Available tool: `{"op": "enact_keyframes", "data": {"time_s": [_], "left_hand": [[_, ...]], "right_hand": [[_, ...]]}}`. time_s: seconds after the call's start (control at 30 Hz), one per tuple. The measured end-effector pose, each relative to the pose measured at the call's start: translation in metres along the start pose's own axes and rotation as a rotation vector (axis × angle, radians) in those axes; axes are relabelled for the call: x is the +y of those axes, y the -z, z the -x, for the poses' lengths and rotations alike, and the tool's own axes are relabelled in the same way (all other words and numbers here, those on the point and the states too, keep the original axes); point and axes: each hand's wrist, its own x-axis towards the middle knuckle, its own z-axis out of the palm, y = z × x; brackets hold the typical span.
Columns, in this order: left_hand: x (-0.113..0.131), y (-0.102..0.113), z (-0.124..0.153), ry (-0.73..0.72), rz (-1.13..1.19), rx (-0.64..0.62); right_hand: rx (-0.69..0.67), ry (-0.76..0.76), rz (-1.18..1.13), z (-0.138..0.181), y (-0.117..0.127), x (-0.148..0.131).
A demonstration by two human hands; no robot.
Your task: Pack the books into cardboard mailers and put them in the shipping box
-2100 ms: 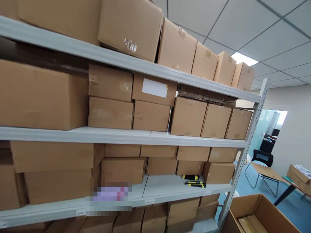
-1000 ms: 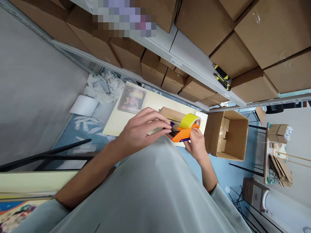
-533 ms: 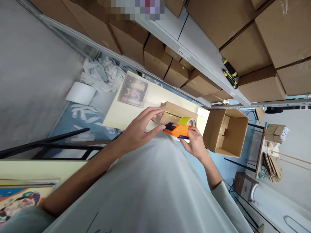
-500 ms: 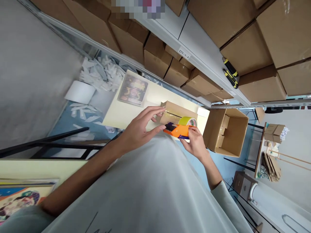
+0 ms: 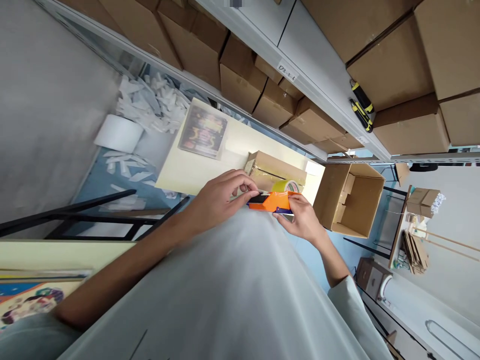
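My right hand [image 5: 303,219] grips the handle of an orange tape dispenser [image 5: 272,201] that carries a yellowish tape roll [image 5: 283,186]. My left hand [image 5: 219,199] has its fingers curled at the dispenser's front end, thumb and fingertips pinched near the tape's end. Just beyond the dispenser a small closed cardboard box [image 5: 273,170] with tape along its seam lies on a pale yellow table [image 5: 187,172]. My light shirt fills the lower middle of the view.
A wrapped printed card [image 5: 203,131] lies on the table's far left part. An open carton [image 5: 347,200] stands on the floor to the right. Grey shelving [image 5: 318,85] holds many boxes and two yellow-black cutters [image 5: 362,107]. White scraps [image 5: 150,102] litter the floor.
The view swung from the shelves down to my hands. The dispenser has dropped lower and flatter in front of the small box, and my left fingers have closed in on its front end.
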Motion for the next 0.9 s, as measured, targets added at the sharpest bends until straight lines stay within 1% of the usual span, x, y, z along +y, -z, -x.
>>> {"op": "enact_keyframes", "data": {"time_s": [0.07, 0.13, 0.23, 0.3, 0.37, 0.47, 0.53, 0.57, 0.67, 0.73, 0.8, 0.9], "left_hand": [[-0.01, -0.003, 0.001, 0.153, 0.069, -0.044], [-0.023, -0.005, 0.001, 0.273, 0.162, -0.1], [-0.038, -0.009, 0.0, 0.347, 0.286, -0.167], [-0.041, -0.012, -0.002, 0.369, 0.322, -0.173], [-0.037, -0.015, -0.006, 0.382, 0.328, -0.157], [-0.026, -0.015, -0.017, 0.362, 0.339, -0.137], [-0.025, -0.009, -0.024, 0.352, 0.336, -0.108], [-0.027, -0.003, -0.027, 0.36, 0.322, -0.071], [-0.045, 0.019, -0.036, 0.45, 0.28, 0.084], [-0.063, 0.03, -0.041, 0.522, 0.302, 0.134], [-0.079, 0.031, -0.047, 0.564, 0.366, 0.129], [-0.099, 0.019, -0.055, 0.586, 0.464, 0.128]], "right_hand": [[-0.116, -0.102, -0.102, -0.002, -0.002, -0.001], [-0.277, -0.198, -0.212, -0.002, 0.001, -0.002], [-0.49, -0.297, -0.383, -0.003, 0.015, -0.003], [-0.564, -0.333, -0.476, -0.004, 0.028, -0.002], [-0.592, -0.355, -0.513, -0.008, 0.042, 0.0], [-0.606, -0.387, -0.52, -0.018, 0.062, 0.002], [-0.631, -0.39, -0.534, -0.025, 0.074, 0.006], [-0.649, -0.389, -0.533, -0.028, 0.08, 0.01], [-0.676, -0.418, -0.513, -0.032, 0.096, 0.028], [-0.687, -0.443, -0.527, -0.034, 0.103, 0.045], [-0.706, -0.45, -0.557, -0.039, 0.106, 0.061], [-0.703, -0.491, -0.579, -0.053, 0.103, 0.076]]}}
